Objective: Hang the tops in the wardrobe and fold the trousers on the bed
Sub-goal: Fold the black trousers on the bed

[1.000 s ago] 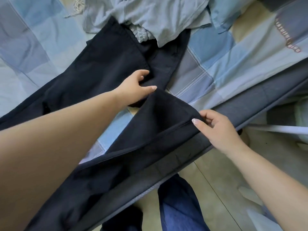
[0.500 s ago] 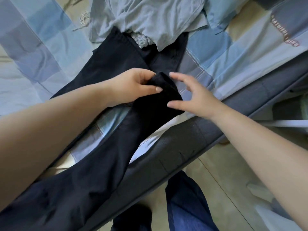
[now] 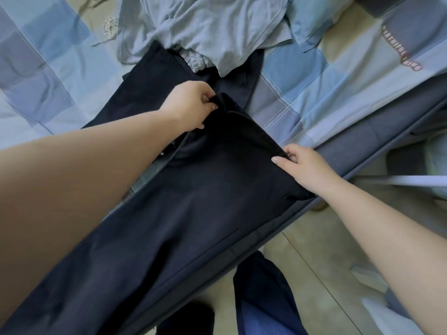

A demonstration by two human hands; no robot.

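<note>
dark trousers [image 3: 205, 213] lying diagonally, hem far-right

A blue patchwork quilt [image 3: 302, 76] covers the grey-edged bed frame [image 3: 362, 141], standing on beige floor tiles [image 3: 314, 250]

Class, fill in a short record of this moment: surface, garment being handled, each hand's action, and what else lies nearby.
Surface: bed with blue patchwork cover
Garment: dark trousers, spread on the bed
Left hand: pinches the hem's far corner
Right hand: pinches the hem's near corner
Nearby: light blue-grey top, overlapping the trousers' far end
</note>
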